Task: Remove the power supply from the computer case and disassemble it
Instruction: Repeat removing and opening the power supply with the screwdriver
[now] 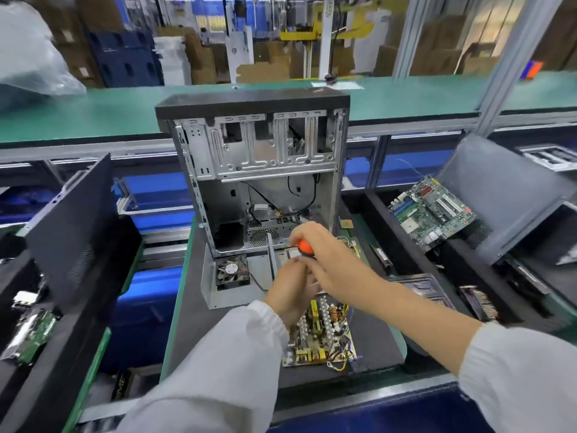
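Observation:
An open computer case [253, 170] stands upright on the dark mat, its inside nearly bare apart from a few black cables. In front of it lies the grey metal power supply shell [224, 282] with its black fan [232, 271]. The yellowish power supply circuit board [321, 335] with coils and coloured wires lies nearer to me. My right hand [324, 254] grips a screwdriver by its orange handle [304, 246] above the shell. My left hand [290, 292] is closed just below it, over the board's far end; what it grips is hidden.
A green motherboard [432, 210] lies in a dark bin [505, 195] at right. Black case panels [75, 220] lean at left above bins with more boards [34, 332]. Blue crates [156, 198] sit behind. A green conveyor shelf [93, 110] runs across the back.

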`<state>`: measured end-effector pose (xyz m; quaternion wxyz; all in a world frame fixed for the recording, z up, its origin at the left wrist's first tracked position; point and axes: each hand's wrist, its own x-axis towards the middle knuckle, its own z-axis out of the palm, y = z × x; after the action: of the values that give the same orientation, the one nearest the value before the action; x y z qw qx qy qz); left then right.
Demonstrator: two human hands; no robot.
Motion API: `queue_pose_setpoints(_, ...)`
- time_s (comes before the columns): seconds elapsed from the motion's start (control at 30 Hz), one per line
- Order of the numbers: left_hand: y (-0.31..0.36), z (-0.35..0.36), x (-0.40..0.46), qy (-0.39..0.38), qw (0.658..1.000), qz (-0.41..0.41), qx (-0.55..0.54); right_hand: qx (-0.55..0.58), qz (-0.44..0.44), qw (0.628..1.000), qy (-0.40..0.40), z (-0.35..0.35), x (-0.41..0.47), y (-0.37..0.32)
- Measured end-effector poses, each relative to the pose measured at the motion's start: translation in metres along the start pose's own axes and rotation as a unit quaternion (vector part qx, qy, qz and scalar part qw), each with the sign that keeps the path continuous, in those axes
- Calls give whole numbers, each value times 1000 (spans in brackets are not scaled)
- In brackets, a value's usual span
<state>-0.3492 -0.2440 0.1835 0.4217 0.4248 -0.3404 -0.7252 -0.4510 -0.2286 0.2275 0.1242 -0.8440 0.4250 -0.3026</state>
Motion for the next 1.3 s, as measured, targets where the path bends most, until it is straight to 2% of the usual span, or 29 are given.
queue_pose_setpoints(0.03, 3, -2, -5, -46, 986, -56, -151, -2, -16, 1000, 2, 3, -2, -2)
queue_pose_setpoints(0.07, 7, -4, -8, -69, 951, -105, -281, -11, -26, 1000, -5, 5, -4, -3)
queue_pose_setpoints(0.1, 10, -7, -9, -75, 921, -132, -359, -33, -38, 999, -21, 9, -7, -4)
queue_pose_setpoints(0.13, 10, -11, -9, -70, 909, -137, -386, -66, -54, 995, -47, 14, -10, -4)
queue_pose_setpoints(0.23, 6, -19, -15, -34, 913, -131, -385, -75, -79, 988, -109, 30, -24, 2)
queue_pose_setpoints(0.3, -2, -24, -18, 3, 910, -133, -392, -11, -82, 989, -121, 31, -32, 2)
queue_pose_setpoints(0.37, -9, -28, -21, 58, 918, -127, -372, 45, -68, 983, -164, 28, -36, -2)
queue_pose_setpoints(0.43, -14, -31, -28, 127, 935, -86, -319, 68, -75, 975, -196, 29, -40, -9)
queue_pose_setpoints(0.5, -18, -37, -40, 182, 953, -26, -242, 112, -79, 974, -179, 36, -45, -11)
queue_pose_setpoints(0.57, -22, -50, -53, 212, 955, 41, -203, 138, -43, 975, -167, 42, -49, -2)
queue_pose_setpoints(0.6, -23, -64, -67, 237, 951, 74, -184, 137, -27, 976, -168, 52, -49, 2)
queue_pose_setpoints(0.7, -24, -91, -100, 295, 939, 103, -145, 100, 22, 979, -175, 74, -51, 12)
queue_pose_setpoints(0.87, -23, -146, -165, 359, 917, 104, -137, 96, -45, 969, -225, 123, -39, -32)
queue_pose_setpoints(1.1, -33, -207, -221, 358, 905, 80, -218, 58, -139, 948, -282, 203, -21, -117)
queue_pose_setpoints(1.3, -48, -267, -264, 391, 889, 32, -237, -112, -133, 907, -384, 294, -50, -164)
